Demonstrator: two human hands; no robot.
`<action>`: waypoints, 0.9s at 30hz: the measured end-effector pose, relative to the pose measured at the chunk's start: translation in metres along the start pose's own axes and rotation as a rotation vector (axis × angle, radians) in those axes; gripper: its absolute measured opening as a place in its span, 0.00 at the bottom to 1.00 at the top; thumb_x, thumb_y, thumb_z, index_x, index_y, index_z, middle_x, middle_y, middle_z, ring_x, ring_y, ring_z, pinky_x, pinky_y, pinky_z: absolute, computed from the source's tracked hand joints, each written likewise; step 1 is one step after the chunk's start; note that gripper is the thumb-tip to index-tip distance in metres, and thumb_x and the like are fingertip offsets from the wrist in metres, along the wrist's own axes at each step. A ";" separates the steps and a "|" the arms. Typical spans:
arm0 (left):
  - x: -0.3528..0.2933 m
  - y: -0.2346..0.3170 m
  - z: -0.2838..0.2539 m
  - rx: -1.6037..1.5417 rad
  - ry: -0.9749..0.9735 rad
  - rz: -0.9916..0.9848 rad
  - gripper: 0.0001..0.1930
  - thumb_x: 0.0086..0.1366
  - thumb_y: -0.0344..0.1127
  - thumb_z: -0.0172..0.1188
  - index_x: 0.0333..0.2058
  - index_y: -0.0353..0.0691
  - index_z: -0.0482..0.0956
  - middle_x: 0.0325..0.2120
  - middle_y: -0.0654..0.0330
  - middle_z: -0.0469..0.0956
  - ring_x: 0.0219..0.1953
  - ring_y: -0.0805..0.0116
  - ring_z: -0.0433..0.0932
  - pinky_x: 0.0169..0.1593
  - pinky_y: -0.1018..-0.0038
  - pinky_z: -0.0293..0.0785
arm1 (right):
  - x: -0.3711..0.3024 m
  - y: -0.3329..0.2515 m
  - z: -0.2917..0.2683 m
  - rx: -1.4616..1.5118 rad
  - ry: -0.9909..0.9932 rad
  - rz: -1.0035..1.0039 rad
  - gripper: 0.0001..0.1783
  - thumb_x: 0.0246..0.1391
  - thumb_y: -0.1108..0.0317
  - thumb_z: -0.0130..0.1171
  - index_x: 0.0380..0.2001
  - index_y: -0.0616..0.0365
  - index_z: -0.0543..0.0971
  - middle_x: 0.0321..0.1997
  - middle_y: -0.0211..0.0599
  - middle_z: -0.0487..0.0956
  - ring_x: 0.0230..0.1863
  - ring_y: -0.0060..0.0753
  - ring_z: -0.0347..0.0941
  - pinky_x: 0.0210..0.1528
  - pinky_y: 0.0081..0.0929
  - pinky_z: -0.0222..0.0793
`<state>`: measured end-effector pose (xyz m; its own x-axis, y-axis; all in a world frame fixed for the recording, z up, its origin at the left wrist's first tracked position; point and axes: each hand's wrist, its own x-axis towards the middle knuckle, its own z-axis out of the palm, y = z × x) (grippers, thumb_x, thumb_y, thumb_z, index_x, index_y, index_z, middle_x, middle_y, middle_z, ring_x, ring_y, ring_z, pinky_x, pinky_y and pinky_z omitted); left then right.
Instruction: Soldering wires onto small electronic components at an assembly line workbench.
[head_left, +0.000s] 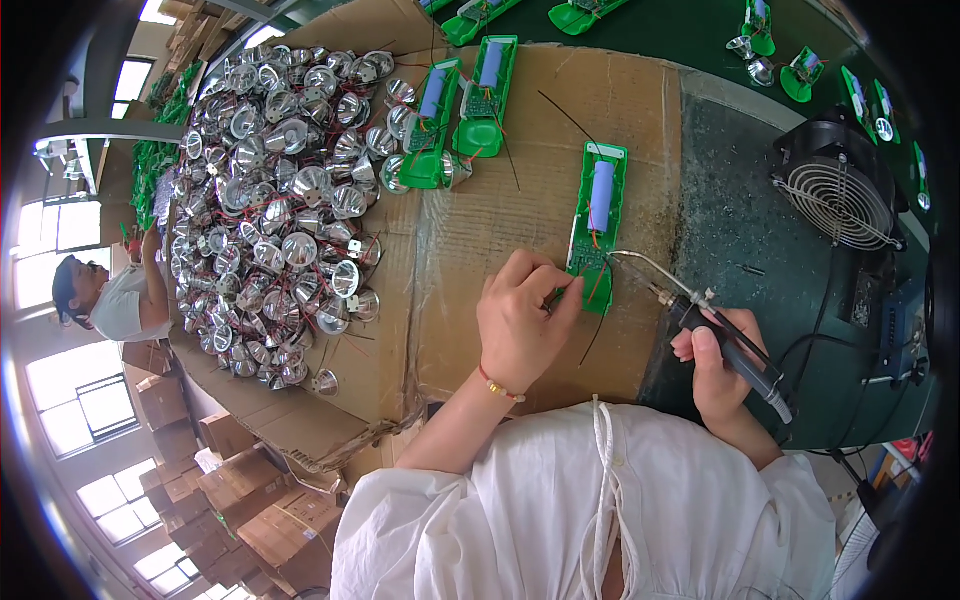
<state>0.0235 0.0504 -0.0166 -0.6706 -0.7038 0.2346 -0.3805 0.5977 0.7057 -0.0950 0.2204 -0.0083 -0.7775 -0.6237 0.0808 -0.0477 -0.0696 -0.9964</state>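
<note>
A green plastic housing (591, 285) lies on the cardboard in front of me, with a purple cylindrical battery (601, 195) in its upper part. Below the battery sits a small green circuit board (588, 258), with red and black wires running off it. My left hand (527, 312) is closed in a pinch at the board's left side; what its fingertips hold is hidden. In my right hand (722, 362) is a black soldering iron (735, 355), gripped like a pen. A thin bent metal tube on the iron reaches the board's right edge, and the tip points toward the board.
Shiny reflector cups (300, 185) with red wires form a big heap on the left. Two more housings with batteries (490, 95) lie beyond my left hand. A black fan (838, 185) stands at right, near a blue box (903, 330). Another person (115, 295) is at far left.
</note>
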 end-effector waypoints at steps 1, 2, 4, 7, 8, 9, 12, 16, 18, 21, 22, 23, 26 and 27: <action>0.000 -0.001 0.000 0.003 -0.001 0.000 0.05 0.46 0.30 0.63 0.19 0.41 0.75 0.23 0.64 0.72 0.21 0.65 0.69 0.28 0.71 0.64 | 0.000 0.000 0.000 0.012 -0.003 0.010 0.11 0.50 0.70 0.55 0.32 0.67 0.68 0.21 0.40 0.76 0.20 0.22 0.72 0.24 0.19 0.70; 0.000 -0.001 0.000 0.006 -0.002 0.001 0.05 0.46 0.30 0.63 0.19 0.41 0.75 0.23 0.64 0.72 0.20 0.65 0.69 0.28 0.71 0.64 | 0.000 0.000 0.000 0.024 -0.006 0.020 0.11 0.51 0.70 0.55 0.32 0.67 0.68 0.21 0.40 0.75 0.20 0.22 0.71 0.24 0.19 0.70; 0.000 0.000 0.000 0.005 -0.007 -0.013 0.05 0.46 0.30 0.63 0.19 0.41 0.75 0.23 0.64 0.71 0.20 0.66 0.69 0.28 0.71 0.64 | 0.000 0.001 -0.002 0.029 -0.004 0.026 0.11 0.51 0.70 0.54 0.32 0.67 0.68 0.21 0.40 0.75 0.20 0.22 0.71 0.24 0.18 0.70; 0.001 0.002 -0.003 0.023 -0.007 -0.016 0.05 0.46 0.30 0.63 0.19 0.41 0.75 0.23 0.64 0.72 0.19 0.66 0.70 0.28 0.71 0.65 | 0.000 0.005 -0.005 0.049 0.009 0.039 0.11 0.51 0.70 0.54 0.32 0.67 0.68 0.21 0.40 0.75 0.20 0.22 0.71 0.24 0.18 0.70; 0.002 0.003 -0.004 0.038 -0.005 -0.003 0.05 0.46 0.30 0.63 0.19 0.41 0.75 0.23 0.63 0.73 0.19 0.66 0.71 0.28 0.72 0.67 | 0.000 0.006 -0.006 0.061 0.023 0.047 0.11 0.51 0.69 0.54 0.32 0.67 0.68 0.21 0.40 0.75 0.20 0.21 0.71 0.24 0.18 0.70; 0.004 0.007 -0.005 0.035 -0.006 0.003 0.05 0.46 0.30 0.63 0.19 0.41 0.75 0.23 0.63 0.73 0.19 0.66 0.71 0.28 0.72 0.67 | 0.001 0.006 -0.009 0.060 0.029 0.043 0.11 0.51 0.69 0.54 0.32 0.67 0.68 0.21 0.40 0.75 0.20 0.21 0.71 0.24 0.18 0.70; 0.014 0.017 -0.017 -0.135 0.061 -0.183 0.04 0.46 0.31 0.61 0.20 0.40 0.76 0.20 0.59 0.77 0.20 0.63 0.77 0.24 0.73 0.72 | 0.003 0.005 -0.021 0.040 0.048 0.017 0.11 0.51 0.70 0.54 0.32 0.67 0.68 0.21 0.39 0.75 0.20 0.21 0.70 0.24 0.17 0.70; 0.037 0.003 -0.016 0.083 -0.411 -0.128 0.06 0.47 0.35 0.56 0.16 0.41 0.77 0.12 0.58 0.74 0.16 0.59 0.74 0.25 0.69 0.73 | 0.006 0.013 -0.032 0.011 0.097 0.064 0.10 0.51 0.71 0.54 0.32 0.66 0.68 0.21 0.39 0.75 0.19 0.20 0.70 0.23 0.17 0.69; 0.073 0.005 0.006 0.189 -0.385 0.032 0.06 0.46 0.36 0.56 0.17 0.42 0.78 0.13 0.56 0.74 0.18 0.56 0.74 0.26 0.66 0.73 | 0.009 0.016 -0.035 0.011 0.122 0.085 0.09 0.51 0.71 0.54 0.31 0.66 0.68 0.21 0.39 0.75 0.19 0.21 0.70 0.22 0.17 0.69; 0.157 0.017 0.058 0.465 -0.340 0.184 0.08 0.46 0.38 0.55 0.17 0.43 0.79 0.17 0.53 0.76 0.22 0.53 0.76 0.28 0.64 0.73 | 0.009 0.016 -0.036 0.028 0.135 0.099 0.09 0.50 0.72 0.55 0.31 0.66 0.69 0.21 0.39 0.75 0.20 0.22 0.72 0.23 0.18 0.70; 0.188 0.020 0.072 0.458 -0.279 0.131 0.10 0.47 0.41 0.56 0.17 0.42 0.79 0.17 0.52 0.76 0.22 0.53 0.76 0.29 0.63 0.74 | 0.009 0.014 -0.034 0.033 0.128 0.102 0.09 0.50 0.72 0.55 0.31 0.67 0.69 0.21 0.39 0.75 0.20 0.22 0.72 0.23 0.18 0.70; 0.216 0.020 0.082 0.330 -0.246 0.073 0.10 0.47 0.42 0.57 0.19 0.42 0.79 0.20 0.53 0.76 0.27 0.54 0.76 0.32 0.63 0.73 | 0.010 0.019 -0.032 0.065 0.130 0.112 0.08 0.50 0.73 0.55 0.31 0.67 0.69 0.21 0.39 0.75 0.21 0.22 0.72 0.23 0.18 0.70; 0.271 0.021 0.104 0.235 0.210 0.218 0.13 0.47 0.43 0.62 0.28 0.42 0.78 0.33 0.56 0.75 0.40 0.58 0.72 0.42 0.65 0.69 | 0.012 0.018 -0.033 0.089 0.145 0.135 0.08 0.49 0.75 0.55 0.30 0.66 0.68 0.21 0.39 0.75 0.21 0.22 0.72 0.24 0.18 0.70; 0.278 0.022 0.101 0.201 0.231 0.172 0.16 0.45 0.42 0.63 0.32 0.42 0.76 0.38 0.57 0.72 0.44 0.59 0.68 0.45 0.66 0.67 | 0.013 0.019 -0.035 0.088 0.154 0.131 0.08 0.49 0.75 0.55 0.30 0.66 0.68 0.21 0.39 0.75 0.21 0.22 0.72 0.24 0.18 0.70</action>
<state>-0.2359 -0.0935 -0.0034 -0.5826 -0.6408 0.4999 -0.4076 0.7625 0.5024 -0.1282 0.2383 -0.0267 -0.8605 -0.5057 -0.0609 0.1096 -0.0672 -0.9917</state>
